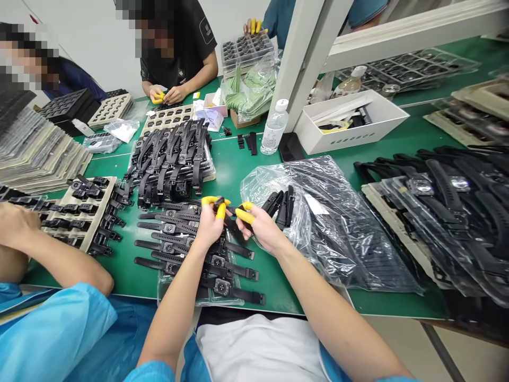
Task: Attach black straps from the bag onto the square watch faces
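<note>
With its thumb and fingertips, in yellow finger cots, my left hand (210,225) pinches a small black watch (219,202). Close beside it, my right hand (262,225), also in yellow cots, is closed on a black watch strap (242,209). The fingers partly cover both pieces, so I cannot tell whether they are joined. Below and left of my hands, rows of black smartwatches (221,287) with straps lie on a clear plastic tray (234,301). Just right of my right hand, loose black straps (283,207) rest on a large clear plastic bag (338,228) full of black straps.
Stacked watches (175,154) stand behind my left hand, more watch trays (437,212) at the right. A water bottle (274,130) and a white box (350,124) stand near the post (306,58). A co-worker's arm (67,254) is at my left; others sit opposite.
</note>
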### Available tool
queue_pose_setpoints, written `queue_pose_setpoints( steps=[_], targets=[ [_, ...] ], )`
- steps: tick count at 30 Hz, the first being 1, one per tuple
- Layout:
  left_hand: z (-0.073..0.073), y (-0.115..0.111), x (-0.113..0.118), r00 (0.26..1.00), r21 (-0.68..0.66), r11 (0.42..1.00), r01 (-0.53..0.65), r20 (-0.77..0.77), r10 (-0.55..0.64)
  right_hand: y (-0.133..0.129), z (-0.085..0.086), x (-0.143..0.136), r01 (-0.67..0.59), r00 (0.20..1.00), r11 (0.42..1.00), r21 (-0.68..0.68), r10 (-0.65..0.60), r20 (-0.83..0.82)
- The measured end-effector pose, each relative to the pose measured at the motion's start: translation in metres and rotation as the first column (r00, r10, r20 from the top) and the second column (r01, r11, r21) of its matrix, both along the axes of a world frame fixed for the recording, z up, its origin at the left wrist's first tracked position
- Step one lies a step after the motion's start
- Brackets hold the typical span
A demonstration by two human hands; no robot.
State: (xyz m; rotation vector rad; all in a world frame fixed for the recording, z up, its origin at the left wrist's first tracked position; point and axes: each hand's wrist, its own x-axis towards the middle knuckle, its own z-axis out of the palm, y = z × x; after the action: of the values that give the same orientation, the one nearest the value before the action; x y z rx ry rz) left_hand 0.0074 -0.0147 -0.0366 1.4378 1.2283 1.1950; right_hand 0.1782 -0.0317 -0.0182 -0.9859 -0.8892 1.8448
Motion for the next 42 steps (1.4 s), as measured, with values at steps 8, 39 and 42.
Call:
queue_pose_setpoints(
  steps=[8, 39, 42],
  targets=[
    [-0.003, 0.002, -0.014, 0.849, 0.275, 0.893, 0.357, -0.494, -0.187, -0.005, 0.000, -0.006, -0.158, 0.983, 0.986, -0.047, 0.153, -0.107],
    [0.000, 0.002, -0.013, 0.877, 0.344, 0.876, 0.337, -0.454, -0.159, -0.003, -0.001, -0.010, -0.037, 0.973, 0.999, -0.039, 0.027, -0.230],
    [0.000, 0.000, -0.011, 0.869, 0.342, 0.878, 0.335, -0.472, -0.148, -0.003, -0.001, -0.010, -0.026, 0.969, 0.998, -0.053, 0.012, -0.248]
  ],
)
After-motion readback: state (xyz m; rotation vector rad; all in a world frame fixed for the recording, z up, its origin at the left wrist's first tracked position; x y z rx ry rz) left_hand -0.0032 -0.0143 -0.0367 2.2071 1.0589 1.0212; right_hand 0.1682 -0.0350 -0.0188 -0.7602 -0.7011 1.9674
